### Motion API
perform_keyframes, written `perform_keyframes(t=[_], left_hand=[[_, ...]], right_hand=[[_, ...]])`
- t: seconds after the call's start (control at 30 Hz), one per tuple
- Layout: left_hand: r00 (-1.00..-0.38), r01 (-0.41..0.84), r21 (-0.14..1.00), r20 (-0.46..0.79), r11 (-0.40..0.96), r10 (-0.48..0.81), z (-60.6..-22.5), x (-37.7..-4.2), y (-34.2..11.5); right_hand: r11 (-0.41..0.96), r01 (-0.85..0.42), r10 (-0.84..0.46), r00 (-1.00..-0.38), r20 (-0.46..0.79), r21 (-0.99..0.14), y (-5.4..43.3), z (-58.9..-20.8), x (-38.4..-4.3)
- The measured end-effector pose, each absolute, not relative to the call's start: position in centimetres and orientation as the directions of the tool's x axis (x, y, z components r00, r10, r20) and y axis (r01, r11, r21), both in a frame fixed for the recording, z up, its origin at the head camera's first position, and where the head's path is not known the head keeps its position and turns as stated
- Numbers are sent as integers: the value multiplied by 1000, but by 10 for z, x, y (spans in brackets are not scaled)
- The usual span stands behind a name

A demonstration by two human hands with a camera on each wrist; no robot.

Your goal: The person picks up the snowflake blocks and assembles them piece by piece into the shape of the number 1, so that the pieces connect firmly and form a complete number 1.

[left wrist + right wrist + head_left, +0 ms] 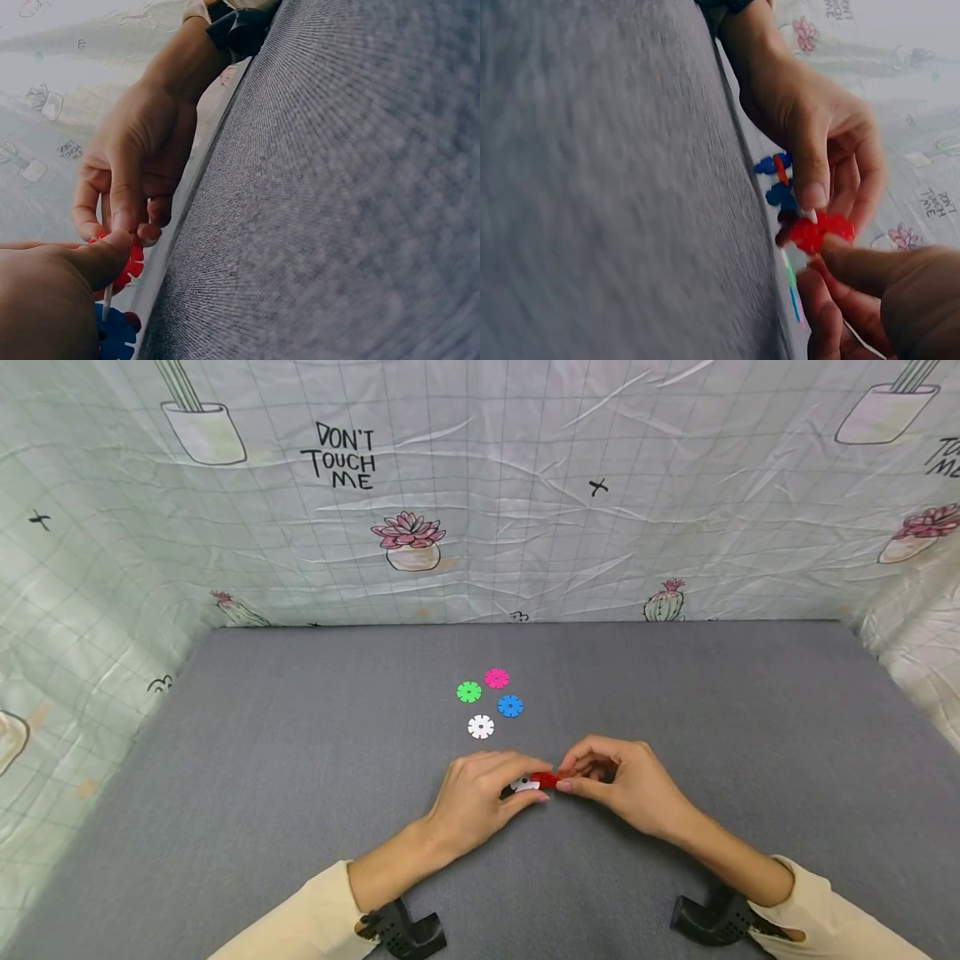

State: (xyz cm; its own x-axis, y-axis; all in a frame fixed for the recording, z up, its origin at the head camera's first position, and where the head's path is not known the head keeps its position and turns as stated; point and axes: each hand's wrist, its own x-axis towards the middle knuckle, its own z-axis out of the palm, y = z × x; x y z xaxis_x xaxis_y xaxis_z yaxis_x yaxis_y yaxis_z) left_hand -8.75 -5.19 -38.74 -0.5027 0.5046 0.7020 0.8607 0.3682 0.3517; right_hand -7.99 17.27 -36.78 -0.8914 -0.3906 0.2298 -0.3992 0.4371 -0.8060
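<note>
Notched plastic discs are joined into a small piece between the two hands. In the head view, my left hand [474,795] grips its white disc [525,784] and red part [544,780] between thumb and fingers. My right hand [636,783] pinches the red end from the right, its thumb and fingertips right at the notched edge. A blue disc [117,334] stands below a red disc [136,262] in the left wrist view. The right wrist view has blue discs [781,196] and an orange-red one [781,169] behind the red discs [822,230]. Fingers cover much of the piece.
Beyond the hands, a white disc [481,727], a blue disc [511,706], a green disc [468,692] and a pink disc [497,678] lie flat on the grey table [315,735]. A printed cloth [495,527] rises behind the table's far edge.
</note>
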Motion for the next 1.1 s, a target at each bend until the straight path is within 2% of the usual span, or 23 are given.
perform_keyframes(t=[0.23,0.43,0.63,0.83,1.1], left_hand=[[-505,861,361,700,359,505,-387,-88,-50],[-519,853,381,690,358,504,-387,-88,-51],[-520,851,374,694,368,498,-387,-89,-52],[-517,853,369,694,369,500,-386,-88,-52],[-514,853,357,700,379,496,-385,-88,-53]], right_hand=[[408,-352,-405,-897,179,-842,185,-360,-88],[436,-310,-385,-913,136,-845,186,-358,-108],[484,-326,-397,-909,129,-812,167,-346,-128],[493,-362,-414,-897,153,-791,149,-358,-150],[511,-430,-479,-861,169,-744,126,-359,-161]])
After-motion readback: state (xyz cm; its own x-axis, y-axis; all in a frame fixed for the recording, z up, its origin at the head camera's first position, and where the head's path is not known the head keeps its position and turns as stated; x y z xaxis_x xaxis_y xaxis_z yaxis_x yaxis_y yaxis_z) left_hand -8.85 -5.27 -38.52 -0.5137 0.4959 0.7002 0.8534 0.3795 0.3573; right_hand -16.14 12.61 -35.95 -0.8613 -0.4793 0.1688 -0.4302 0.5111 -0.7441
